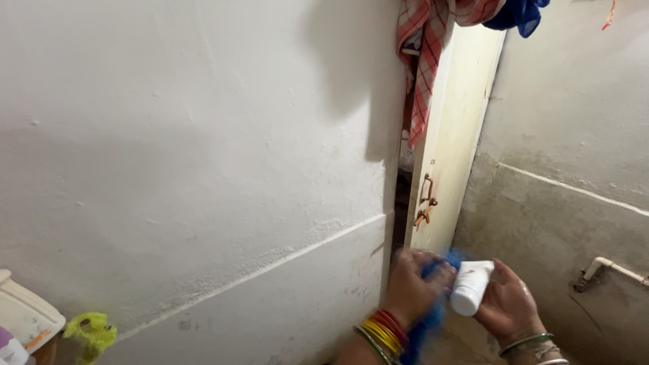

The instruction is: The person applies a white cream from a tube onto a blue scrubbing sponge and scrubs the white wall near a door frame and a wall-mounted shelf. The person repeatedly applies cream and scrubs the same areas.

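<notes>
- left hand [412,287] clenched around a blue cloth [433,314], down at 5 o'clock
- right hand [507,304] grasping a white tube [470,287], touching the cloth
- cream door [456,135] up at 12 from them

single head-worn view, looking forward and slightly down from close range into a room corner. the white wall [203,149] fills the left and centre, a cream door [460,122] stands ajar right of centre, and a second wall [574,135] closes the right. the wearer's left hand [412,287] and right hand [507,304] enter at the bottom edge.
</notes>
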